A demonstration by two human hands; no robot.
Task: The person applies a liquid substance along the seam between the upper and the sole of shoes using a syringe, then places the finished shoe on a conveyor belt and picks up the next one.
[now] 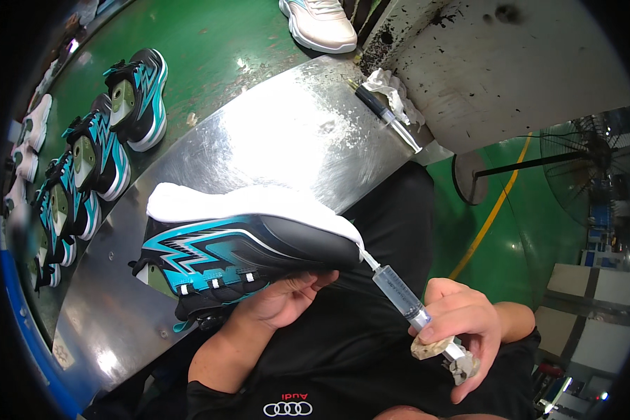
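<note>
A black sneaker with turquoise zigzag trim [210, 248] lies on its side in the air, its white sole turned up and away. My left hand [290, 297] is closed round its upper from below; part of the fingers is hidden behind the shoe. In my right hand [462, 315] is a clear syringe [397, 290], held by its barrel end and plunger, which has crumpled, dirty wrapping round it. The syringe's white tip touches the seam between sole and upper at the toe end of the sneaker.
A shiny metal table [294, 119] lies beneath the shoe. On it rest a second, dark-and-clear syringe [385, 115] and crumpled white tissue [393, 91]. Several matching sneakers [140, 101] stand on a green surface at left. A pale shoe [320, 24] is at the far edge; a fan [588, 164] stands right.
</note>
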